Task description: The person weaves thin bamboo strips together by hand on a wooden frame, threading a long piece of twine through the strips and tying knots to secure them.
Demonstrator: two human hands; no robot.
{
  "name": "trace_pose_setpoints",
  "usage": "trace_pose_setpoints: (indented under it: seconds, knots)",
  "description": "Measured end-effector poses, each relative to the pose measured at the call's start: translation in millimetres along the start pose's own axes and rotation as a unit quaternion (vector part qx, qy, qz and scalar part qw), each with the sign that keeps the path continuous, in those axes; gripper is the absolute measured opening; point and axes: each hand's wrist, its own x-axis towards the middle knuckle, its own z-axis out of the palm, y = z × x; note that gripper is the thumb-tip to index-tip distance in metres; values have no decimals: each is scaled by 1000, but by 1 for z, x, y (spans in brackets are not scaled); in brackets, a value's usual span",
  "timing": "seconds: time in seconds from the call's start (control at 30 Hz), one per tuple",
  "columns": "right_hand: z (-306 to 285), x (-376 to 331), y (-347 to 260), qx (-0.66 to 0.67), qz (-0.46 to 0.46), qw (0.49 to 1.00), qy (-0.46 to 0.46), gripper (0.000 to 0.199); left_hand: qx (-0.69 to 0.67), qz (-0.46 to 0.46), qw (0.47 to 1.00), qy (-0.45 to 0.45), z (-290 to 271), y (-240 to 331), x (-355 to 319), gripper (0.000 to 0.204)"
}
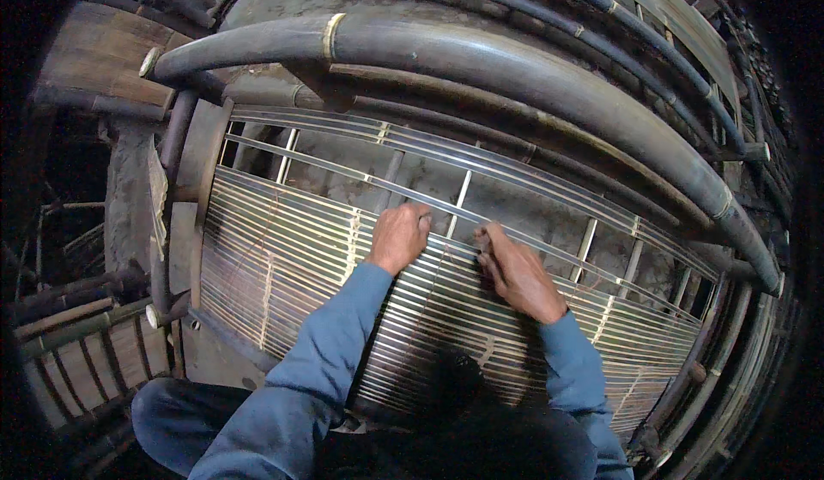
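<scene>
From here I can see the person bent over a slatted bamboo panel [204, 197], which lies right in front of the body, under the near side of a thick bamboo pole [481, 61]. The near part is closely set with narrow strips [322, 240]; beyond them a gap is crossed by pale crosspieces [461, 193] and one lone strip [367, 178], with a few more strips along the far edge.

Both hands are at the middle, by the last of the close-set strips. The left hand [400, 238] has its fingers curled, knuckles up; the right hand [521, 276] sits a little apart from it, thumb and fingertips bent inward. I can't tell whether either grip is clamped on something or merely resting there.

To my eye the step in hand is setting or fastening strips at that front row. The next move would seem to call for steady fingertips on both sides, keeping the strip level and evenly spaced without bending it.
</scene>
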Motion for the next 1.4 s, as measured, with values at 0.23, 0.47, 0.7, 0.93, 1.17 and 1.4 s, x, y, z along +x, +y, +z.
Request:
trace_pose_setpoints:
  seconds: [0.23, 0.47, 0.7, 0.93, 1.17, 1.4]
  knots:
    - [59, 32, 39, -264, 21, 963, 44, 7, -12, -23, 999, 28, 21, -4, 9, 35]
    - [86, 53, 62, -135, 87, 986, 49, 15, 63, -123, 973, -183, 19, 3, 37, 33]
    - [74, 41, 41, -134, 147, 978, 60, 18, 8, -53, 995, -84, 27, -13, 24, 20]
    - [59, 28, -3, 549, 288, 784, 27, 21, -278, 60, 953, -107, 11, -34, 1, 15]
    - [56, -26, 9, 111, 65, 978, 162, 23, -265, 29, 955, -132, 5, -27, 4, 23]
    - [-15, -174, -60, 479, 62, 813, 325, 21, -238, 69, 967, -60, 12, -31, 3, 24]
